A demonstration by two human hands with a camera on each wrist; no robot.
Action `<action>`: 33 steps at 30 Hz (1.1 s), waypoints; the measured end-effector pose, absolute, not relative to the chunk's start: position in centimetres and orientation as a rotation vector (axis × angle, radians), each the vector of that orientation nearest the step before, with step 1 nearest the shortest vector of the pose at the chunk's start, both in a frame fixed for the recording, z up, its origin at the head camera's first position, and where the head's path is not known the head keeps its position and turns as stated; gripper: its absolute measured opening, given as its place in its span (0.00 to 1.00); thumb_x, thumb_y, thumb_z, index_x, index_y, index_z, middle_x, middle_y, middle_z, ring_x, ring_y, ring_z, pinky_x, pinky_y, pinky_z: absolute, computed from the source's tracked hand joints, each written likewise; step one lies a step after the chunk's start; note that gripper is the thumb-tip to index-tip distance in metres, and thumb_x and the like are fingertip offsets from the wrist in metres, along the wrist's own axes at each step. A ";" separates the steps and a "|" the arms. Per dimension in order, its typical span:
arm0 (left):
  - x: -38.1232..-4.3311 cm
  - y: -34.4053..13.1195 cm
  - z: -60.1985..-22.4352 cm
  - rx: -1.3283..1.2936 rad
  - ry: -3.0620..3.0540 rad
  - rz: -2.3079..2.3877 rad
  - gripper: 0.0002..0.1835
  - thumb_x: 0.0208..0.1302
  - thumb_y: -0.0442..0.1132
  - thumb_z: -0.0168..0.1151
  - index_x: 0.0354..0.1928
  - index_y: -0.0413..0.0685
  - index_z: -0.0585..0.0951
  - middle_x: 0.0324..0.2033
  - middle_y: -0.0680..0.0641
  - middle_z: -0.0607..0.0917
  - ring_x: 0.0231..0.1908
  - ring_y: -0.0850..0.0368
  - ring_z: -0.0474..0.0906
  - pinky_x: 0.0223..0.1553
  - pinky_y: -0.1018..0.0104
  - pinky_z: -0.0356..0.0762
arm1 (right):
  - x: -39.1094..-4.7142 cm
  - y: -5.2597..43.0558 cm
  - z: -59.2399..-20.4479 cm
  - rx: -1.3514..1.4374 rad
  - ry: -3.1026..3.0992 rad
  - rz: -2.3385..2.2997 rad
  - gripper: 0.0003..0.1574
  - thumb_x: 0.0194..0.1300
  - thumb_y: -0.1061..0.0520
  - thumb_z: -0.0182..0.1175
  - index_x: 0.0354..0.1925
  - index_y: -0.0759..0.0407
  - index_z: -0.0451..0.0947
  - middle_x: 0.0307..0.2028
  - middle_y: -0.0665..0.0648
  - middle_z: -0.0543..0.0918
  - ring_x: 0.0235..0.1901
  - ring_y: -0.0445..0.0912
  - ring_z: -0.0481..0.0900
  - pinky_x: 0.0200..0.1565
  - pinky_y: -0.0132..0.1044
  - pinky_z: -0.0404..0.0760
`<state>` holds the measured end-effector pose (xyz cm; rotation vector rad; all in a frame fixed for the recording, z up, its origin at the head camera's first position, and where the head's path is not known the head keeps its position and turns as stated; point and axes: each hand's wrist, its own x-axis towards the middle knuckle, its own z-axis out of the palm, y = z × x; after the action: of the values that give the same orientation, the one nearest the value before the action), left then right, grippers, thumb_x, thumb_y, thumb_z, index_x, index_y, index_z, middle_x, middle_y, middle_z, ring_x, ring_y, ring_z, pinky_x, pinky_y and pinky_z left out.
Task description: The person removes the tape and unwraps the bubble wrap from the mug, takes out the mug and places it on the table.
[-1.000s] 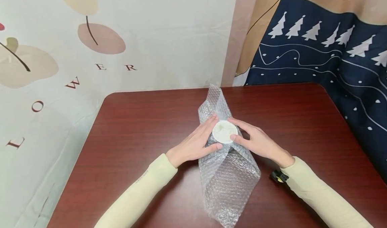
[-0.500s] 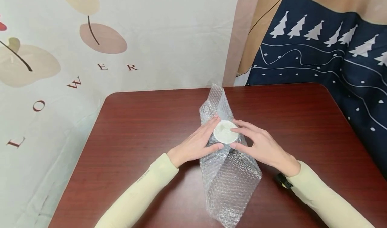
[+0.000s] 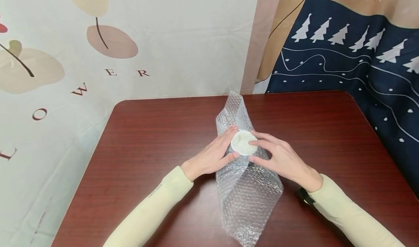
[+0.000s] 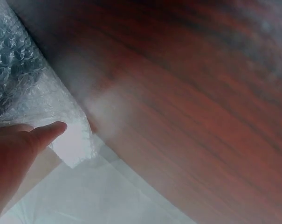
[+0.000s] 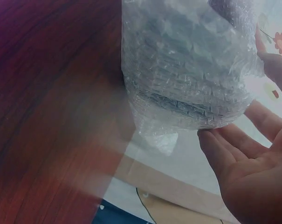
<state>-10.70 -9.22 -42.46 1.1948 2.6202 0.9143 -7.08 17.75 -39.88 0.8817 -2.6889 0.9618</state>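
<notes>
A white round disc-like top (image 3: pixel 243 143) faces up in the middle of the table, with clear bubble wrap (image 3: pixel 250 203) wrapped around the body beneath it. My left hand (image 3: pixel 211 154) rests against the left side of the wrap, fingers straight and thumb near the disc's front edge. On the right, my right hand (image 3: pixel 281 158) touches the wrapped side with spread fingers, one fingertip over the disc. In the right wrist view the bubble wrap (image 5: pixel 187 70) bulges around a rounded body, and fingertips of the hand (image 5: pixel 252 172) meet it. The body inside is hidden.
The dark red wooden table (image 3: pixel 157 130) has rounded back corners. Long tails of wrap reach the back edge and the front. A pale printed curtain (image 3: pixel 183 39) hangs behind; a navy cloth with white trees (image 3: pixel 327 65) hangs at the right.
My right hand has shifted slightly, its forefinger now reaching over the disc and its thumb lower beside it. The left thumb has moved slightly. The wrap keeps nearly the same place.
</notes>
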 end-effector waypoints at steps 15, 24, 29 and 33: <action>-10.4 -9.2 -42.2 1.141 2.633 0.917 0.43 0.81 0.61 0.44 0.83 0.41 0.46 0.82 0.44 0.48 0.81 0.55 0.42 0.79 0.51 0.48 | -7.1 18.1 -40.2 0.888 -2.627 1.114 0.17 0.65 0.55 0.72 0.53 0.52 0.87 0.67 0.58 0.79 0.56 0.51 0.83 0.38 0.41 0.85; -10.6 -8.6 -41.7 1.088 2.649 0.888 0.41 0.80 0.55 0.53 0.82 0.43 0.51 0.79 0.41 0.59 0.79 0.50 0.52 0.78 0.54 0.52 | -7.2 18.6 -39.8 0.860 -2.567 1.187 0.13 0.64 0.62 0.71 0.48 0.53 0.89 0.63 0.56 0.82 0.52 0.48 0.85 0.40 0.21 0.78; -10.4 -8.6 -41.7 1.087 2.649 0.872 0.41 0.80 0.55 0.51 0.83 0.44 0.48 0.80 0.42 0.56 0.80 0.49 0.51 0.78 0.51 0.52 | -7.2 18.9 -39.9 0.851 -2.515 1.156 0.17 0.61 0.66 0.72 0.48 0.52 0.89 0.63 0.55 0.83 0.58 0.51 0.84 0.51 0.18 0.75; -10.5 -8.5 -41.8 1.104 2.652 0.852 0.40 0.80 0.55 0.51 0.83 0.46 0.51 0.80 0.43 0.56 0.80 0.49 0.50 0.78 0.49 0.52 | -7.1 19.2 -39.8 0.807 -2.473 1.117 0.18 0.58 0.67 0.75 0.47 0.53 0.89 0.62 0.55 0.83 0.56 0.53 0.84 0.53 0.16 0.74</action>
<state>-10.45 -8.55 -41.79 1.1042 2.6518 0.8524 -7.08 19.23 -39.76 0.8068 -2.4728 1.1173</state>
